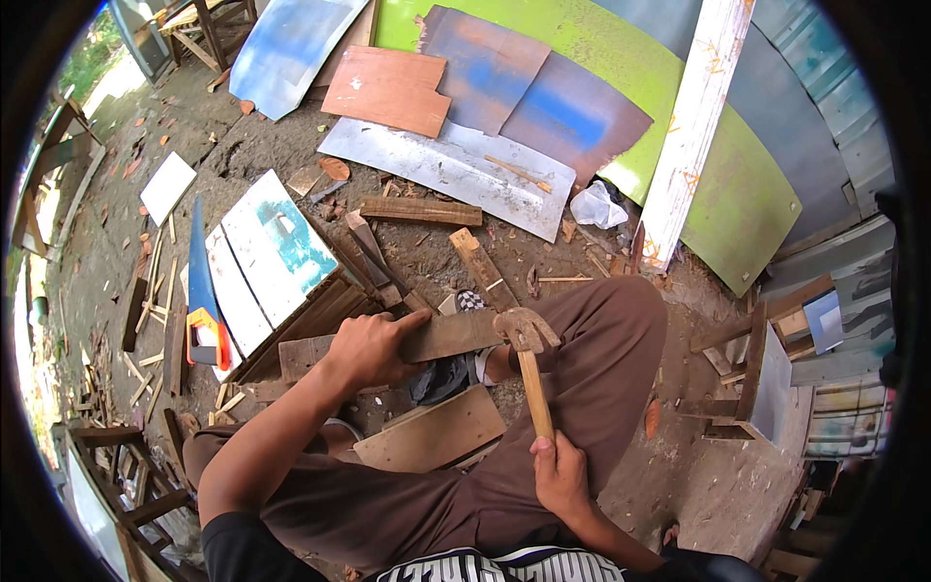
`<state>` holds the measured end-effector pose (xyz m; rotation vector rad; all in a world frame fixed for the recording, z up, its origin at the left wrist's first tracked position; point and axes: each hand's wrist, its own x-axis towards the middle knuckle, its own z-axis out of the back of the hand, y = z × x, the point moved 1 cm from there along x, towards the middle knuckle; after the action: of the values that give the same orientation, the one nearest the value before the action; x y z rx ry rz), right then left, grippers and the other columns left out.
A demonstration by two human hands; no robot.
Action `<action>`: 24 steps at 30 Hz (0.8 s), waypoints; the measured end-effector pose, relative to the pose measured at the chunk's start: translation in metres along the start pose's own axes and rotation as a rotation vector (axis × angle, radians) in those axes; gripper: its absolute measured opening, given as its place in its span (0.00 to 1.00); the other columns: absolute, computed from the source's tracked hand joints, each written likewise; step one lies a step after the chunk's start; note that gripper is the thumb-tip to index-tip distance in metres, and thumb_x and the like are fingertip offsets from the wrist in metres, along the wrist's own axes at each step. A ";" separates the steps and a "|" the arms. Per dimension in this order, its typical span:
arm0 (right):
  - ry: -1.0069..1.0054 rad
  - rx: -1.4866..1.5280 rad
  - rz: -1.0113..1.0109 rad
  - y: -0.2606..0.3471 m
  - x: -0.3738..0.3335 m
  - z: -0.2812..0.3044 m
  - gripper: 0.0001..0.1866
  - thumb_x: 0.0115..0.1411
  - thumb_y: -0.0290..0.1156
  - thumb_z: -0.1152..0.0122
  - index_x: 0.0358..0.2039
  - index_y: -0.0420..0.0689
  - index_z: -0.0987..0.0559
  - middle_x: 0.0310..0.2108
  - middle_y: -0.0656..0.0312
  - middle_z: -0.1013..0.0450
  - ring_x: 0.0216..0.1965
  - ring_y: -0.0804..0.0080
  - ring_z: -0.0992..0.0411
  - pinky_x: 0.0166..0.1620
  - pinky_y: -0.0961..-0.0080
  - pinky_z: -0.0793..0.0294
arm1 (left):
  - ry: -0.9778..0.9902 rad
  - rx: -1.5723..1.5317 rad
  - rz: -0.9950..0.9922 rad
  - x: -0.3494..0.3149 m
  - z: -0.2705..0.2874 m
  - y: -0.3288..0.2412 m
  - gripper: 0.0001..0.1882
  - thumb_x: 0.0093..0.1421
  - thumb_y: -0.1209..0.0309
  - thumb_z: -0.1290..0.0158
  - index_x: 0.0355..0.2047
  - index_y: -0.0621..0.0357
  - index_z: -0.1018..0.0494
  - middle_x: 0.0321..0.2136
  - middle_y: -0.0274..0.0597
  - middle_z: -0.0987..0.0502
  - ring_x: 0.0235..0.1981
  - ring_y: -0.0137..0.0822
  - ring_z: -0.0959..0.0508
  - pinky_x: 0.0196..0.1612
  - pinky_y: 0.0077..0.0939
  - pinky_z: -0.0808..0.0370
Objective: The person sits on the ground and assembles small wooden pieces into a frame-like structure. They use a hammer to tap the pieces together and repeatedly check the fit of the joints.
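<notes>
My left hand [369, 351] is closed around a short weathered board [451, 337], held up over my lap. In my right hand [561, 475] is the wooden handle of a claw hammer [527, 335], gripped near its lower end. The rusty hammer head touches or overlaps the board's right end; whether a nail is there I cannot make out. Under the left hand, a longer plank [308, 356] runs from a wooden crate [281, 262] with a white and teal top. Another board [436, 430] lies between my legs.
A handsaw [201, 281] with a blue blade and orange handle leans at the crate's left. Ahead lie a loose wood block [422, 211], a metal sheet [456, 170] and a reddish panel [386, 89]. A long white beam [690, 145] stands at right. A small wooden frame [761, 373] sits farther right.
</notes>
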<state>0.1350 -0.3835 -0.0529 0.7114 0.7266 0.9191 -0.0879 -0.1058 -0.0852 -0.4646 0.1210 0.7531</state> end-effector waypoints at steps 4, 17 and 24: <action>-0.001 -0.007 0.010 0.005 0.003 0.002 0.20 0.79 0.41 0.51 0.34 0.38 0.25 0.15 0.64 0.32 0.17 0.75 0.30 0.24 0.72 0.33 | 0.021 -0.005 0.007 0.000 0.003 -0.001 0.47 0.51 0.47 0.28 0.70 0.40 0.31 0.36 0.50 0.15 0.38 0.54 0.13 0.39 0.49 0.16; -0.016 -0.197 0.047 0.013 -0.003 -0.002 0.16 0.77 0.40 0.47 0.40 0.38 0.26 0.22 0.41 0.26 0.24 0.34 0.26 0.30 0.47 0.27 | 0.075 0.017 -0.010 0.000 0.001 -0.002 0.46 0.53 0.49 0.30 0.71 0.37 0.32 0.39 0.52 0.16 0.39 0.55 0.14 0.39 0.49 0.16; 0.040 -0.116 -0.026 0.017 -0.008 0.002 0.16 0.76 0.40 0.45 0.38 0.39 0.26 0.20 0.44 0.26 0.24 0.34 0.25 0.29 0.49 0.27 | 0.080 0.044 0.026 -0.003 -0.001 -0.002 0.45 0.52 0.50 0.31 0.71 0.37 0.31 0.39 0.50 0.16 0.40 0.53 0.14 0.40 0.47 0.16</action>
<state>0.1259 -0.3838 -0.0358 0.5816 0.7101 0.9464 -0.0888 -0.1094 -0.0846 -0.4520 0.2184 0.7559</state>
